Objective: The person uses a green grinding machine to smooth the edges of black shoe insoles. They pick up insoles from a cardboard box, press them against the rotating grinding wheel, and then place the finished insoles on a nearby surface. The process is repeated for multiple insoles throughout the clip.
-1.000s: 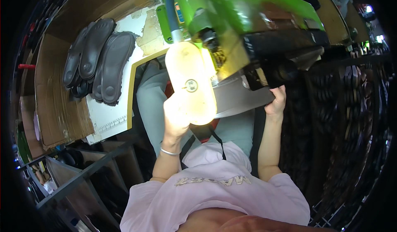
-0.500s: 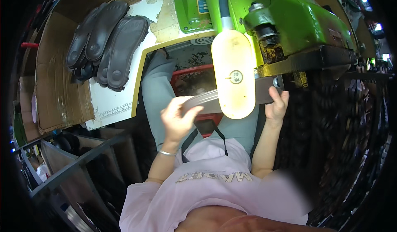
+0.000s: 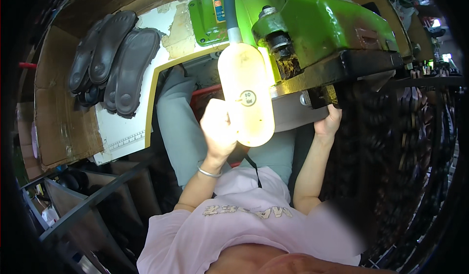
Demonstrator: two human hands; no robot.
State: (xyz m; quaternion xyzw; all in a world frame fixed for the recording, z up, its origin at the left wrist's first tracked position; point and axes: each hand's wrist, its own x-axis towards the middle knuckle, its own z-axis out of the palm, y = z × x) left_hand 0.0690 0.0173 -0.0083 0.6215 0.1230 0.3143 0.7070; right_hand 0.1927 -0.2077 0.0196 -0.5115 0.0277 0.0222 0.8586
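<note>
A grey-brown shoe sole (image 3: 295, 114) extends beneath the black lower part of the green machine (image 3: 325, 25), crossing behind the lit lamp (image 3: 246, 120). My right hand (image 3: 329, 121) grips its right end beside the metal machine parts, the thumb on the near side. At the other end, my left hand (image 3: 217, 127) is closed, its fingers curled up against the lamp's left edge. The lamp hides the sole's left end and part of that hand's grip. Where the sole meets the machine's working part cannot be made out.
Several dark grey soles (image 3: 132, 71) lie stacked at the left on a white worktop (image 3: 122, 127) with a yellow edge. A cardboard box wall (image 3: 66, 122) stands around them. Divided shelving (image 3: 97, 200) is at lower left; dark racks (image 3: 415, 127) line the right.
My left hand has moved right and up to the lamp, its fingers now more curled. The sole has shifted right behind the lamp. The whole view has swung slightly.
</note>
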